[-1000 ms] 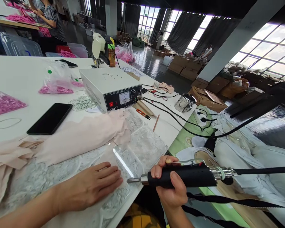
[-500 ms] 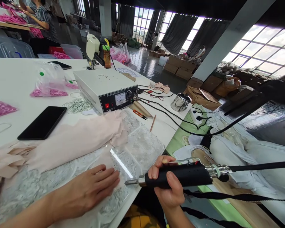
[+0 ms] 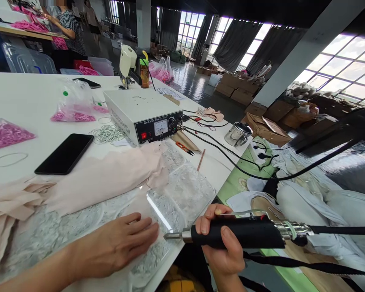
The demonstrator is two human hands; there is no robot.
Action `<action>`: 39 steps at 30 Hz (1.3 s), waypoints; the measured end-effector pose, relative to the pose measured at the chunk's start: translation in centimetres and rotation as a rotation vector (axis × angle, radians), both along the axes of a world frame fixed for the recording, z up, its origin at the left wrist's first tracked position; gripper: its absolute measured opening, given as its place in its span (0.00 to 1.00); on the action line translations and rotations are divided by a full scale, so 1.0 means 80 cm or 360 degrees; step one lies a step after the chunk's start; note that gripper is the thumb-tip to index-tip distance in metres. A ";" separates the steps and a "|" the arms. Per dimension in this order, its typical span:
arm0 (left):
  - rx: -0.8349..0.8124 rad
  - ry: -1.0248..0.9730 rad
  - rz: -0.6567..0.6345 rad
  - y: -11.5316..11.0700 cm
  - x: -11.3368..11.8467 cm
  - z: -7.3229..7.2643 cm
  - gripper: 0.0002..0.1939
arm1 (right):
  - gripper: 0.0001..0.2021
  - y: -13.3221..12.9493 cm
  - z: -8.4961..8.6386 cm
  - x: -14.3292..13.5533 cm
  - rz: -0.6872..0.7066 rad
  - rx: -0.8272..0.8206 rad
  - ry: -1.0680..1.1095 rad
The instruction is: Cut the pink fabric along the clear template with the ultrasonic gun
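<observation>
My left hand (image 3: pixel 115 245) lies palm down with its fingers stretched out. Under and just beyond the fingertips is thin, pale pink fabric (image 3: pixel 140 202) on a glossy grey marbled mat (image 3: pixel 191 188). In my right hand (image 3: pixel 226 253) is a handheld ultrasonic welder (image 3: pixel 246 232) with a black grip and a metal lever along its top. Its slim metal tip points left, close to my left fingertips, at the mat's near edge. Whether the tip touches the mat I cannot tell. Beyond my left hand a folded strip of the pink fabric (image 3: pixel 103 178) stretches across the mat.
A control box (image 3: pixel 142 101) with a dial stands behind the fabric, cabled at its front. Nearby are a black phone (image 3: pixel 65 154), rubber bands (image 3: pixel 107 134), orange thread snips (image 3: pixel 184 147), a pencil (image 3: pixel 201 159) and a metal cup (image 3: pixel 237 134). White cloth (image 3: pixel 310 202) lies low right.
The whole view has turned slightly left, so everything sits farther right in the picture. Both hands keep nearly the same place over the mat. Another person shows in the far background.
</observation>
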State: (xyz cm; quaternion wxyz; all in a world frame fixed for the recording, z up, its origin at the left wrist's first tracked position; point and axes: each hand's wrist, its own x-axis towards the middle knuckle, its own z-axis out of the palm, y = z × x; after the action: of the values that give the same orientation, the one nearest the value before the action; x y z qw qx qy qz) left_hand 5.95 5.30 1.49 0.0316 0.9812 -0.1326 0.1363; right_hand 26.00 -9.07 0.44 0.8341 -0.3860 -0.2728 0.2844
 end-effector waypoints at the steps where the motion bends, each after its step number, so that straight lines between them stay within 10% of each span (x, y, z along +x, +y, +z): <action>1: -0.0001 -0.0007 -0.0010 0.000 0.001 0.001 0.18 | 0.08 0.000 0.000 0.000 0.0008 0.0007 0.0003; 31: 0.0107 0.0109 0.0046 0.001 -0.008 -0.013 0.22 | 0.09 -0.002 0.010 -0.003 0.0084 0.0070 -0.0041; 39: 0.0113 0.0294 0.0069 0.004 -0.017 -0.027 0.39 | 0.09 0.000 0.008 -0.003 0.0100 0.0110 -0.0043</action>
State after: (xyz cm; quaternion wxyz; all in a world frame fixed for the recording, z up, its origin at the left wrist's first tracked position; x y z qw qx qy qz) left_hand 4.62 5.60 -0.66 0.0059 0.9928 -0.1125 0.0413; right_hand 25.77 -9.07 1.10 0.8338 -0.3521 -0.3057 0.2957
